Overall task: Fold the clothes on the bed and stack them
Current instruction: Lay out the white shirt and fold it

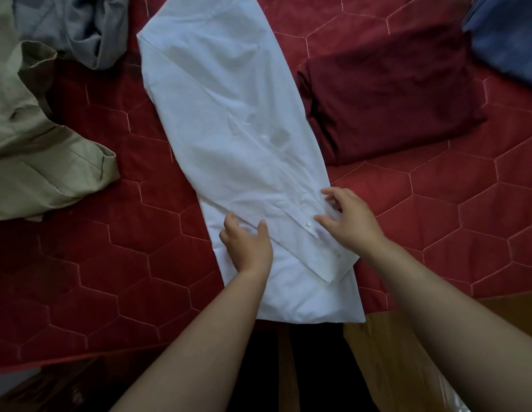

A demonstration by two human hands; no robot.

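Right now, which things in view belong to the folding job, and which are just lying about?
Job: white shirt, with left hand and right hand on it; folded maroon garment; unfolded khaki garment; crumpled grey garment; blue garment.
Lying about: red quilted bedspread; wooden board by the bed.

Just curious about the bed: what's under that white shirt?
The red quilt shows all round the shirt, so the shirt lies on it. Whether anything else is underneath cannot be seen; the cloth covers it.
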